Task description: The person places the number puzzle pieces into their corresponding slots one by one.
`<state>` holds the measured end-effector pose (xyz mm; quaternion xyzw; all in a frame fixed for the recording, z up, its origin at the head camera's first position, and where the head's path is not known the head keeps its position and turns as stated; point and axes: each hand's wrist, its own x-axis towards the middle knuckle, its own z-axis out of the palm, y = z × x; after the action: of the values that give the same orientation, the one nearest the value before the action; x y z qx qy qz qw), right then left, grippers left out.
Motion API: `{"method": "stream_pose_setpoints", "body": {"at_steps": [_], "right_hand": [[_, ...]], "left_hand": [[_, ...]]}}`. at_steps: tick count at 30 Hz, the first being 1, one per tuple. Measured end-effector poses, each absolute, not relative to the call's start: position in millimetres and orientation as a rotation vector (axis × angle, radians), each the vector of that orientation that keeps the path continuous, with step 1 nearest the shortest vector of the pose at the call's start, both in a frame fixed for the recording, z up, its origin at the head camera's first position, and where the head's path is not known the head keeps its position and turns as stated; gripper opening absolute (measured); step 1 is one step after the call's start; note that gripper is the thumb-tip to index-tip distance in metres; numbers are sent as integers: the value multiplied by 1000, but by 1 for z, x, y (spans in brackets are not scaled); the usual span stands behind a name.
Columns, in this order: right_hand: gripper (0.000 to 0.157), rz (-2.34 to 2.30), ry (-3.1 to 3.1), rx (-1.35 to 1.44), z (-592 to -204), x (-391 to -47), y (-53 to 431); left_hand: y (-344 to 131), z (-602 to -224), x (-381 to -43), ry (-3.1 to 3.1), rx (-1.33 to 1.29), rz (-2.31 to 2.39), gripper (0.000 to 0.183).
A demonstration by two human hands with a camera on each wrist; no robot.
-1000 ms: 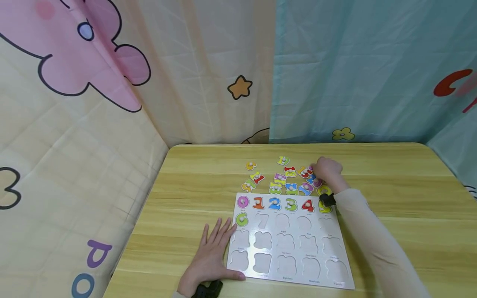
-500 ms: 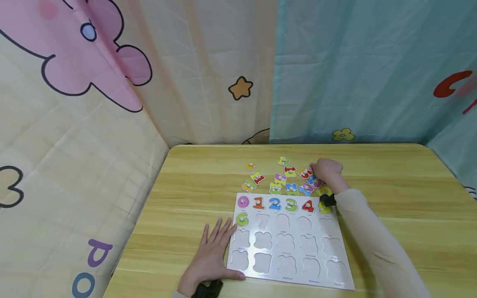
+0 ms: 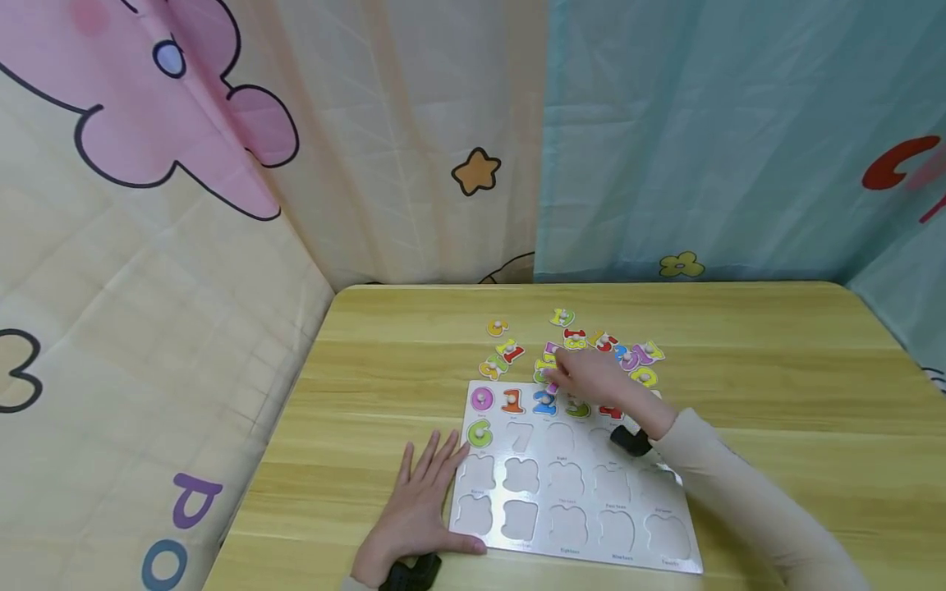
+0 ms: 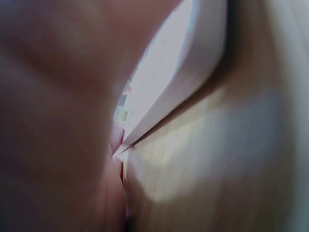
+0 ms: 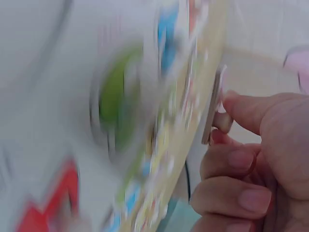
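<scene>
A white number puzzle board (image 3: pixel 535 468) lies on the table, with the pieces 0 to 6 seated in its upper recesses. My right hand (image 3: pixel 599 377) is over the board's far edge and pinches a number puzzle piece (image 5: pixel 215 106) by its knob, between thumb and index finger. That piece shows edge-on in the right wrist view; in the head view a pinkish bit of it peeks out by the fingertips, its number hidden. My left hand (image 3: pixel 417 505) lies spread at the board's left edge, thumb at the near corner. The left wrist view shows the board's thick side (image 4: pixel 178 82) beside blurred skin.
Loose number pieces lie scattered beyond the board, such as a red-yellow 11 (image 3: pixel 510 352), an orange piece (image 3: pixel 498 328) and a yellow 0-shaped piece (image 3: pixel 645 377). The wooden table (image 3: pixel 783 369) meets patterned curtains (image 3: pixel 414 164) behind.
My right hand has moved left from the right end of the loose pieces, carrying a puzzle piece. A purple-and-yellow piece it covered now shows. The left hand stays in place.
</scene>
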<state>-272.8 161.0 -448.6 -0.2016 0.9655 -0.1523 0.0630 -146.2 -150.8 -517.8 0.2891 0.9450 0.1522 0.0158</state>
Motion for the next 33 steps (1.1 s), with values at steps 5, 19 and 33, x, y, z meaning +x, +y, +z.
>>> {"method": "stream_pose_setpoints", "body": {"at_steps": [5, 19, 33], "right_hand": [[30, -424, 2821, -804, -460, -247, 132], [24, -397, 2798, -989, -476, -237, 111], [24, -376, 2787, -980, -477, -235, 110]], "left_hand": [[-150, -517, -147, 2944, 914, 474, 126], [-149, -516, -148, 2944, 919, 477, 126], [-151, -518, -147, 2945, 920, 474, 126]]}}
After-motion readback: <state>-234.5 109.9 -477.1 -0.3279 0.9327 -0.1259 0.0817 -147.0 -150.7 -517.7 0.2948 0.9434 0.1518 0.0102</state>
